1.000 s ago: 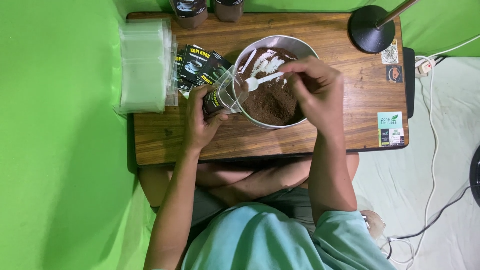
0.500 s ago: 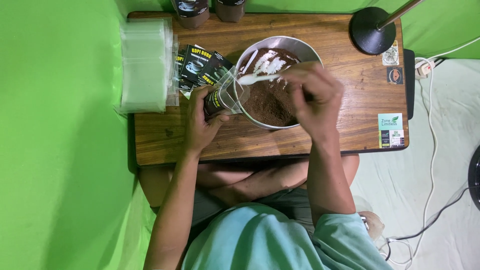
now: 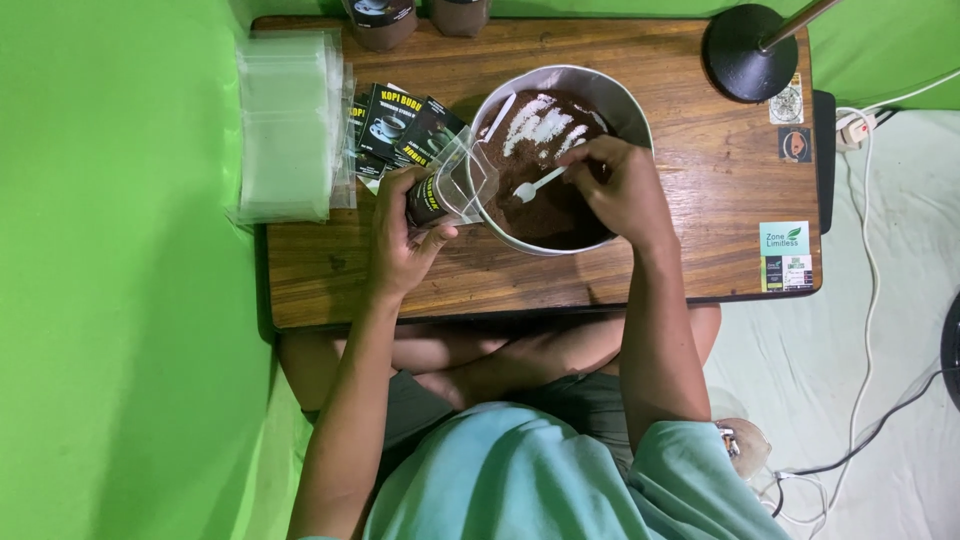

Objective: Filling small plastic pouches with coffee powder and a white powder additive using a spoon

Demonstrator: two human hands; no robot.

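Head view shows the left hand (image 3: 405, 235) clamped around a small clear pouch (image 3: 455, 185) held open at the rim of the metal bowl (image 3: 625, 105) of brown powder on the bench (image 3: 700, 250). Right hand (image 3: 625, 185) pinches a white spoon (image 3: 535, 185), scooping. Clear bags (image 3: 290, 125) remain stacked unfilled; the pouch's fill level is hard to judge.
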